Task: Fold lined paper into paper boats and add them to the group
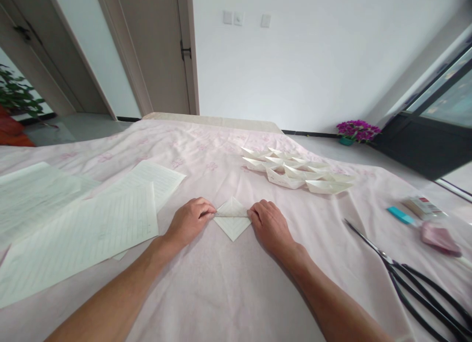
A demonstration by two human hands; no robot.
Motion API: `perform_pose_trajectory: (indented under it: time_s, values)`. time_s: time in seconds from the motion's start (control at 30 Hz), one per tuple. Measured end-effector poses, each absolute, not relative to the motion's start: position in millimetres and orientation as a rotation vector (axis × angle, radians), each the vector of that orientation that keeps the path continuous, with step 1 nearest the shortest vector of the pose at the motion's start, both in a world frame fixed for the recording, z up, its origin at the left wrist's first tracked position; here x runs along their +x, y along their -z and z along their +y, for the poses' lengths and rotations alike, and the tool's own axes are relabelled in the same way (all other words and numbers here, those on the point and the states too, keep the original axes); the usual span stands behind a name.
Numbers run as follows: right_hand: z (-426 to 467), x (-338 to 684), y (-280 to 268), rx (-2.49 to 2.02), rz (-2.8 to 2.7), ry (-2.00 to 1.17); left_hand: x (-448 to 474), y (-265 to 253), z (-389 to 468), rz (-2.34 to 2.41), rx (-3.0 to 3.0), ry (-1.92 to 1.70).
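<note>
A small diamond-shaped piece of folded paper (233, 227) lies on the pink cloth between my hands, with a crease running across its middle. My left hand (193, 219) pinches its left corner, fingers curled. At the opposite corner, my right hand (269, 221) grips the paper between thumb and fingers. Beyond my right hand stand several folded paper boats (295, 170), grouped close together in rows. Lined paper sheets (96, 233) lie loose and overlapping to the left of my left hand.
Black-handled scissors (385, 257) lie at the right, blades slightly apart. Past them are a blue object (401, 215), a clear-wrapped pack (424, 207) and a crumpled pink cloth piece (439, 238). The wrinkled pink tablecloth (221, 293) covers the surface. Purple flowers (357, 130) stand on the floor beyond.
</note>
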State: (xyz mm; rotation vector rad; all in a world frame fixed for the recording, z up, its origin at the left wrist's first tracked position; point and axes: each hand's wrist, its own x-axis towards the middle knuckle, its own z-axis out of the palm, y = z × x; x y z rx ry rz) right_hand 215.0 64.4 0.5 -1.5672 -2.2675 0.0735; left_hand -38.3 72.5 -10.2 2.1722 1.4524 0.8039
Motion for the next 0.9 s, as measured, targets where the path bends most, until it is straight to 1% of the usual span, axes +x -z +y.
perform_pose_trajectory:
  time_s: [0.3, 0.57, 0.77, 0.9]
  values:
    - [63, 215, 1, -1.600, -2.228, -0.071, -54, 8, 86, 1.194, 2.130, -0.736]
    - [62, 216, 0, -1.587, -2.201, -0.089, -48, 9, 85, 1.262, 2.117, -0.783]
    - [60, 217, 0, -1.600, -2.187, -0.085, -44, 14, 85, 1.299, 2.280, -0.817]
    - [61, 220, 2, -1.630, -2.147, -0.088, -39, 13, 80, 1.384, 2.394, -0.767]
